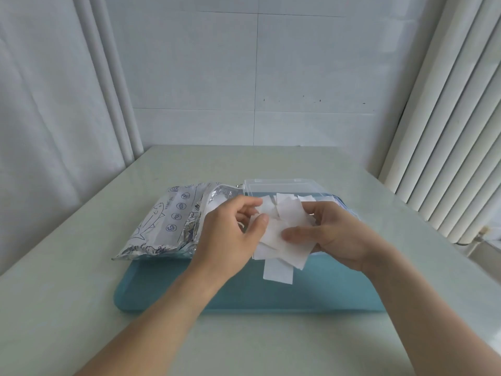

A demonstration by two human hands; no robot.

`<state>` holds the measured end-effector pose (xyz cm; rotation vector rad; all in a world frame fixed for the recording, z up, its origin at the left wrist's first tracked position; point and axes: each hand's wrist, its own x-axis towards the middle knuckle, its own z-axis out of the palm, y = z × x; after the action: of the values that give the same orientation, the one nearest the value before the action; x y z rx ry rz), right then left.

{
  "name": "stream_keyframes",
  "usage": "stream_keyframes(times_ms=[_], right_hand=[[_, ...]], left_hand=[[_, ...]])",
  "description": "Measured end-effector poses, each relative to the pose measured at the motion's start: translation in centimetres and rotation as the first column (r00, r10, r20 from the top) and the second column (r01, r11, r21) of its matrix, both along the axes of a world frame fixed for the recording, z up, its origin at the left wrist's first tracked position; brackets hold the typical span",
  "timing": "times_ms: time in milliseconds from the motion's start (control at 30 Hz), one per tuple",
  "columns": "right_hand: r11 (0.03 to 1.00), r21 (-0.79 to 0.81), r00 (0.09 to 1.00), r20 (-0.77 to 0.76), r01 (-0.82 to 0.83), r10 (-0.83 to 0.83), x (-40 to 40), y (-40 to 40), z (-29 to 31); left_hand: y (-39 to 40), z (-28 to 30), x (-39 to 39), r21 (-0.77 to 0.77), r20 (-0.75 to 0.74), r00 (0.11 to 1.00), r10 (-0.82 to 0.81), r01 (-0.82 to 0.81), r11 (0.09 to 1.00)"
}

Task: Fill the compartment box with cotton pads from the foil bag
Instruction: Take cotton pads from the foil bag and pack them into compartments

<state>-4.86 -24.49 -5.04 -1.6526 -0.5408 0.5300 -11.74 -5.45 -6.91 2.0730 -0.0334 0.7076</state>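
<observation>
Both the left hand (233,234) and right hand (333,234) pinched a loose bundle of white square cotton pads (282,234) above the clear plastic compartment box (284,185), apparently squaring them for loading; the printed silver foil bag (168,221) lay at the teal tray's (189,291) left edge.

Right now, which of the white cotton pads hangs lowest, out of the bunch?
The single pad below the bunch that both hands hold. It hangs alone over the blue tray; the others overlap between the fingers.

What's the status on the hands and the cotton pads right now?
Both hands, left hand and right hand, gripping cotton pads above tray. Clear box behind, foil bag left. Nothing blocking.
</observation>
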Motion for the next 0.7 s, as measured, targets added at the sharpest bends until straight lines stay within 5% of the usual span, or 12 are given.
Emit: stream_keyframes(times_ms=[167,333,433,700], right_hand=[[0.999,-0.031,0.999,0.040,0.038,-0.037,-0.2,0.3,-0.3],[0.992,0.037,0.984,0.121,0.125,-0.128,0.4,-0.6,-0.1],[0.992,0.095,0.978,0.184,0.080,-0.096,0.0,-0.4,-0.2],[0.991,0.069,0.979,0.158,0.118,-0.128,0.6,-1.0,-0.2]], left_hand=[[0.1,-0.2,0.2,-0.056,-0.065,0.993,-0.097,0.094,0.994],[-0.2,0.5,0.1,-0.403,-0.156,0.963,-0.217,0.139,0.904],[-0.2,0.1,0.2,-0.459,-0.210,0.905,-0.369,0.242,0.855],[0.5,-0.2,0.6,-0.508,-0.184,0.954,-0.236,0.113,0.854]])
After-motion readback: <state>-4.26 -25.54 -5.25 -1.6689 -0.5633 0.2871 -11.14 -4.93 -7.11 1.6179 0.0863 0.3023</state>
